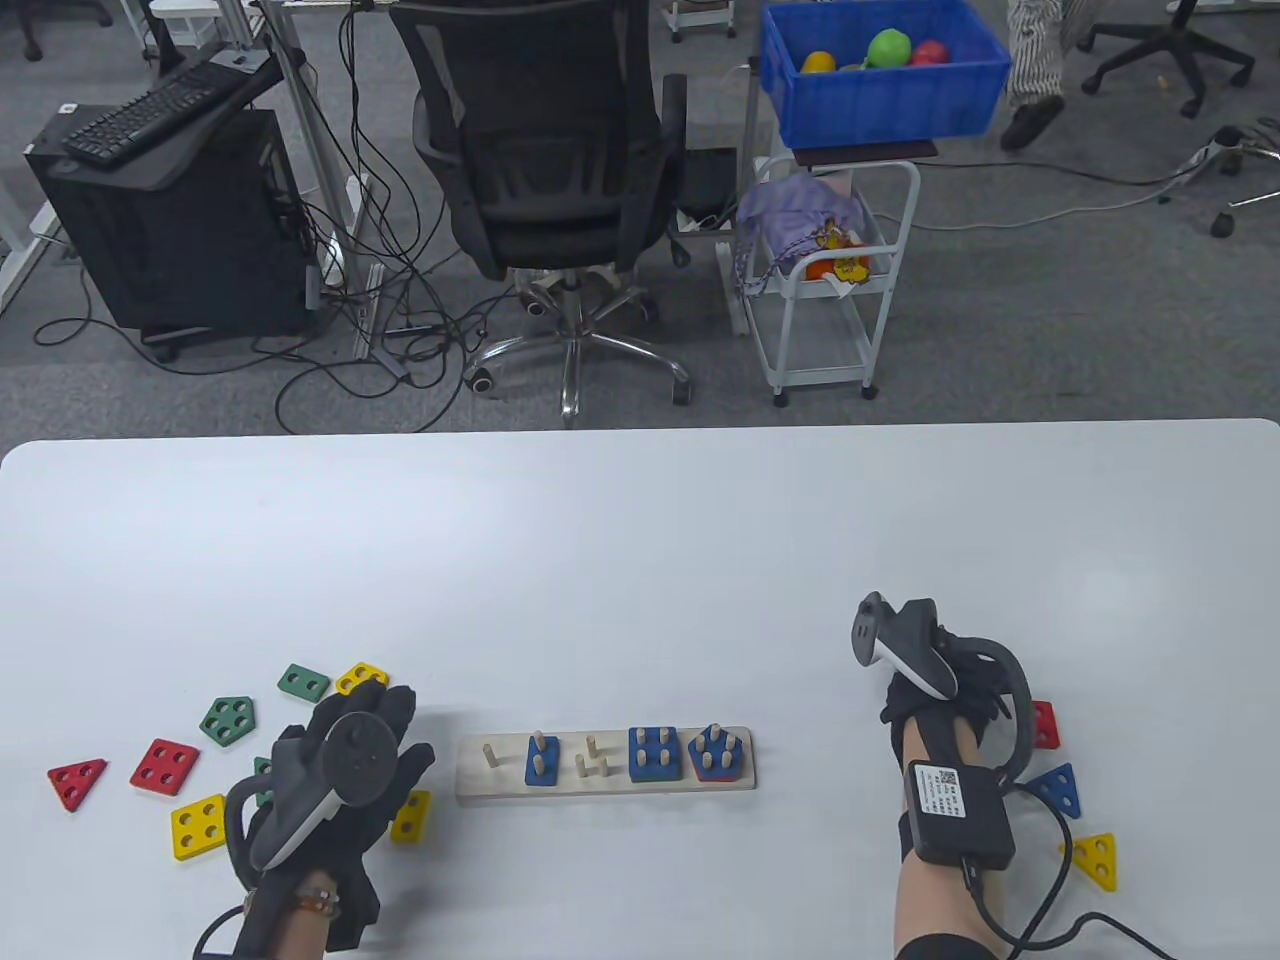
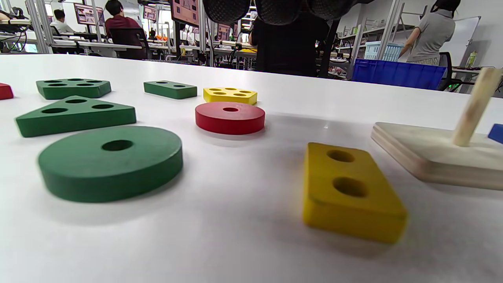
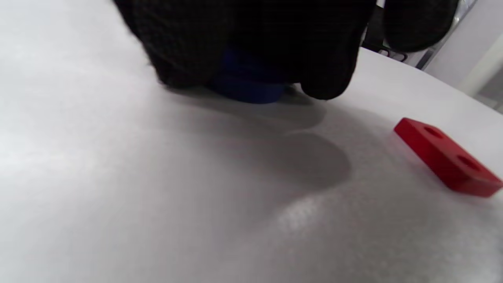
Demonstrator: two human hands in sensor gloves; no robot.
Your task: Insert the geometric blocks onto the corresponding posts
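White table point(image 3: 98, 177); blue block point(image 3: 245, 84) under right fingers point(image 3: 326, 74).

Pale bare-wood peg board point(image 2: 424, 157) and matt white table point(image 2: 235, 243).

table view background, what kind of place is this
Probably an open-plan office or lab workspace: a black office chair, a desktop computer tower with a keyboard and loose cables on grey carpet, and rows of desks with monitors and seated people.
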